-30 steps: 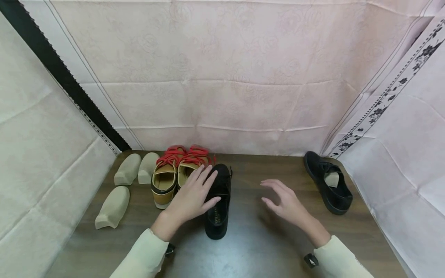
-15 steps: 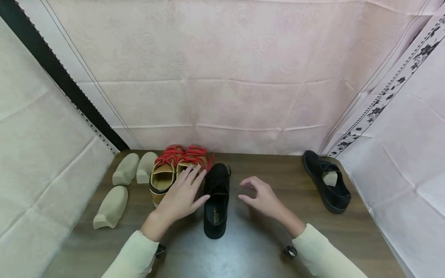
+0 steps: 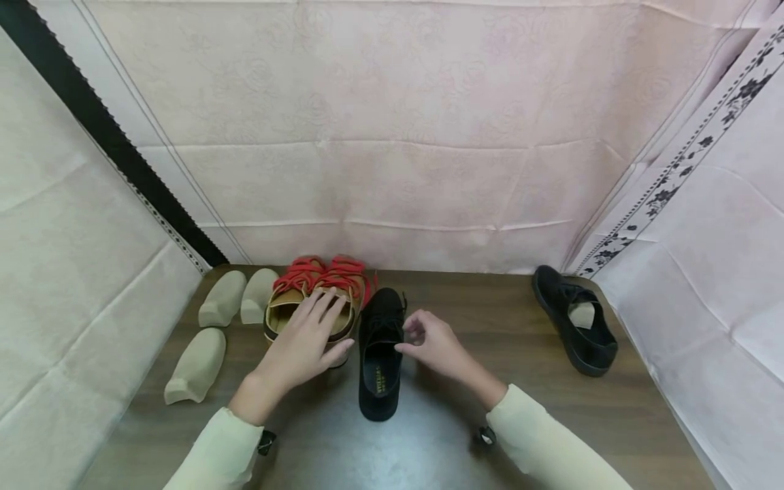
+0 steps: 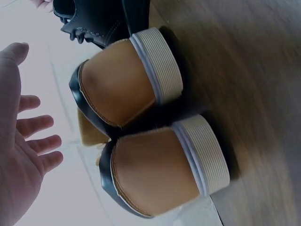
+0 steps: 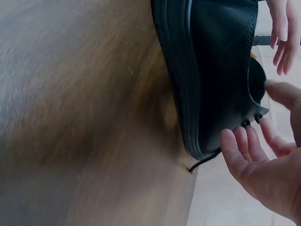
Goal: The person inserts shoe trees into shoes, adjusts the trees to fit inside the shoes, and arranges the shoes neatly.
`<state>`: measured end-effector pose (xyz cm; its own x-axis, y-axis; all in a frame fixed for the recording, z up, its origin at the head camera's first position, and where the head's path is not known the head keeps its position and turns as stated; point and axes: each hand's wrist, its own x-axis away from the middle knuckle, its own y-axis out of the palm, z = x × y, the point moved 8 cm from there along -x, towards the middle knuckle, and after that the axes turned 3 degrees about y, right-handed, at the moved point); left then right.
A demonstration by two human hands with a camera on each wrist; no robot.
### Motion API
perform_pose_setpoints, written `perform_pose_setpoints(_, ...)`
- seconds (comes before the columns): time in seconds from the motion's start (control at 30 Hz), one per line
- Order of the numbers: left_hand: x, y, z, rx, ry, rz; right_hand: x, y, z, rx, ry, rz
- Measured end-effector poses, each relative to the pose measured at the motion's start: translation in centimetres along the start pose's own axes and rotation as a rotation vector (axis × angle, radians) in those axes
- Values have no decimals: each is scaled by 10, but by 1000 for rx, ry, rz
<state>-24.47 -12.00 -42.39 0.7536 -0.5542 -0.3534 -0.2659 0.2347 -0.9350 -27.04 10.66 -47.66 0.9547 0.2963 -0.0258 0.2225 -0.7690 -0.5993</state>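
A black lace-up shoe (image 3: 380, 361) stands in the middle of the table, toe toward the back, opening toward me. My right hand (image 3: 431, 344) is at its right side, fingers loosely bent near the laces and thumb by the opening; whether they touch cannot be told. In the right wrist view a black lace (image 5: 205, 161) hangs by the toe. Spread over the pair of tan shoes with red laces (image 3: 347, 272), my left hand (image 3: 298, 347) holds nothing. The left wrist view has the tan heels (image 4: 117, 84) beside its fingers (image 4: 35, 125).
Several cream shoe trees (image 3: 197, 365) lie at the left. The other black shoe (image 3: 578, 327) stands at the far right with a pale insert (image 3: 582, 315) inside. Pale cloth (image 3: 392, 184) hangs behind and on both sides of the wooden table (image 3: 343, 442).
My right hand has moved left to the middle black shoe, its fingers bending more. The left hand has drifted left, off the black shoe and over the tan pair.
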Motion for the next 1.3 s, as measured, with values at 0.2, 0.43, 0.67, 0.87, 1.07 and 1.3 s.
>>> perform_pose_setpoints(0.2, 5, 1, -11, -4, -29, -11, -2, 8, 2, 14, 27, 25)
perform_pose_setpoints(0.43, 16, 2, -25, 31, -82, -6, -2, 12, 5, 7, 15, 83)
perform_pose_setpoints(0.67, 24, 0, -35, 45, -119, 16, 1, 11, 6, -9, -20, 115)
perform_pose_setpoints(0.87, 30, -1, -42, 57, -133, 38, 4, 12, 2, 19, -48, 112)
perform_pose_setpoints(1.07, 36, -2, -50, 74, -144, 73, 6, 11, -7, 72, -105, 142)
perform_pose_setpoints(1.3, 45, -9, -63, 89, -182, 89, 5, 13, -6, 60, -118, 148)
